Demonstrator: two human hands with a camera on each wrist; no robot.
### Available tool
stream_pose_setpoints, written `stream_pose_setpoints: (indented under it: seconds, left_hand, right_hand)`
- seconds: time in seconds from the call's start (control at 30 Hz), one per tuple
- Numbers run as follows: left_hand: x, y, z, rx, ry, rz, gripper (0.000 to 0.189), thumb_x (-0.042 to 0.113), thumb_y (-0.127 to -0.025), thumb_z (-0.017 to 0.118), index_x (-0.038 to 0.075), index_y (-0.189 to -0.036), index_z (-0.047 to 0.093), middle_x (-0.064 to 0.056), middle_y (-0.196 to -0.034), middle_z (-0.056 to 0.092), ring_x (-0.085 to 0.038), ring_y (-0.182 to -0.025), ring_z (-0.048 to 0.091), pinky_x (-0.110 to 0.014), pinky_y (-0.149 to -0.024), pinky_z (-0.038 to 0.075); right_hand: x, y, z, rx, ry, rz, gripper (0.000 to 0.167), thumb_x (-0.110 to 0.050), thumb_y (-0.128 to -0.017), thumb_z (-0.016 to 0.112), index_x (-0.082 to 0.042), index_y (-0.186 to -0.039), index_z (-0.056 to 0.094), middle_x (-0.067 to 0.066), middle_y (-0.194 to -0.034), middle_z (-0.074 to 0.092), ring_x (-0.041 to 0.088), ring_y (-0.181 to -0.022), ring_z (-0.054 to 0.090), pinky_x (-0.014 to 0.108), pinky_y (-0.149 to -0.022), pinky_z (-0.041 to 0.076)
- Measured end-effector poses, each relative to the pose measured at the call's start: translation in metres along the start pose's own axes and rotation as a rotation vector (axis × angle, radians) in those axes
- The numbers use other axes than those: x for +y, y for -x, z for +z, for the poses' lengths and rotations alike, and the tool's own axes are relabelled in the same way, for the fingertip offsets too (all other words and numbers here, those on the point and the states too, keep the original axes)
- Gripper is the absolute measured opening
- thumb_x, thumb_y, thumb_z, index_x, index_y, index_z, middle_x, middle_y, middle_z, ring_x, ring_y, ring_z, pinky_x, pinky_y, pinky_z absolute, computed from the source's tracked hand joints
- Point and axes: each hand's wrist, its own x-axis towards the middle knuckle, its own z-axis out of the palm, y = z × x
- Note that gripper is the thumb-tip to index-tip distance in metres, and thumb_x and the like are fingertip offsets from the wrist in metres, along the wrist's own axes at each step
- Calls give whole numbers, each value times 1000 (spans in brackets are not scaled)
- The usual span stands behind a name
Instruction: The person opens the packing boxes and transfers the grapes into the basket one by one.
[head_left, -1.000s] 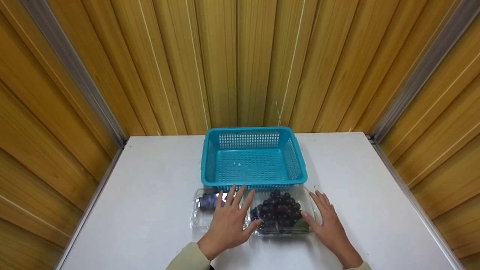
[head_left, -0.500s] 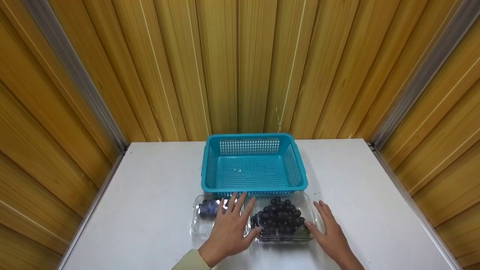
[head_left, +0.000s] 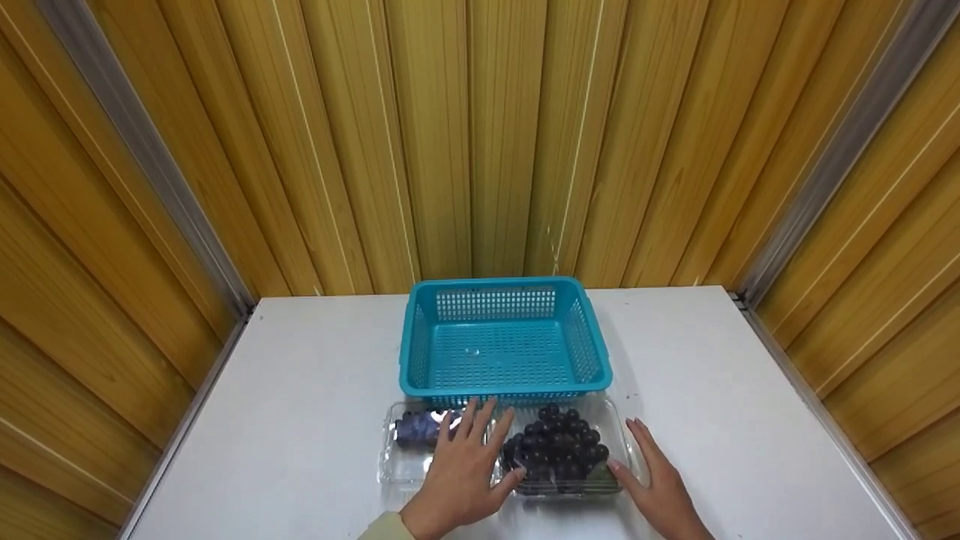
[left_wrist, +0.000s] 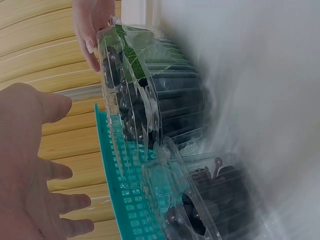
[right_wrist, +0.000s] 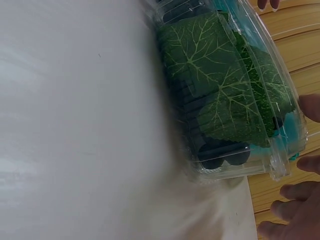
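Observation:
Two clear plastic clamshell boxes stand side by side on the white table. The right box (head_left: 616, 420) contains a bunch of dark grapes (head_left: 559, 446) with green leaves (right_wrist: 220, 85). Dark grapes (left_wrist: 200, 220) and something bluish-purple (head_left: 420, 429) show inside the left box (head_left: 405, 471). My left hand (head_left: 459, 474) is spread over the place where the boxes meet; in the left wrist view its fingers are apart from both. At the right box's right side is my right hand (head_left: 661, 487), fingers extended, thumb near the lid's edge. Whether that thumb touches the box is unclear.
A turquoise perforated plastic basket (head_left: 506, 391) stands directly behind both boxes, with a small shiny spot on its floor. Wood-patterned panels (head_left: 495, 150) enclose the white table (head_left: 315, 390) at the back and sides.
The head view has tilted upward, so table, basket and boxes appear lower in it. Both hands keep nearly the same places relative to the boxes.

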Motion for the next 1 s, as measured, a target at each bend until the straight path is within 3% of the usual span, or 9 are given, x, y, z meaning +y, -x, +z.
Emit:
stream_pose_setpoints:
  seconds: [0.33,0.53,0.8,1.0]
  left_hand:
    - [1,-3,6,23,-21,19,74,64,-90,49,25,-151,32,-8,-156,34,-35,-143,33,-64,-107,32]
    - [2,-4,10,-12,-17,16,74,65,-90,46,26,-151,30,-6,-157,32,-35,-144,30,-64,-108,31]
    - [3,-7,13,-46,5,22,73,64,-91,45,26,-152,29,-7,-157,31,-34,-145,28,-66,-109,28]
    - [4,-12,15,-44,26,30,74,63,-91,48,25,-151,30,-7,-157,32,-34,-145,29,-66,-109,28]
  right_hand:
    - [0,2,7,-14,-150,15,90,-56,-90,57,-16,-156,11,16,-162,14,42,-147,15,60,-114,23]
    - [2,1,13,-45,-237,60,99,-53,-86,65,-19,-157,6,15,-163,8,42,-148,9,58,-116,22]
    - [6,4,18,-48,-285,86,111,-43,-77,78,-23,-157,4,20,-162,10,51,-138,32,63,-104,37]
    - [7,2,20,-67,-337,69,121,-36,-70,85,-27,-157,0,10,-164,3,44,-147,14,62,-111,27]
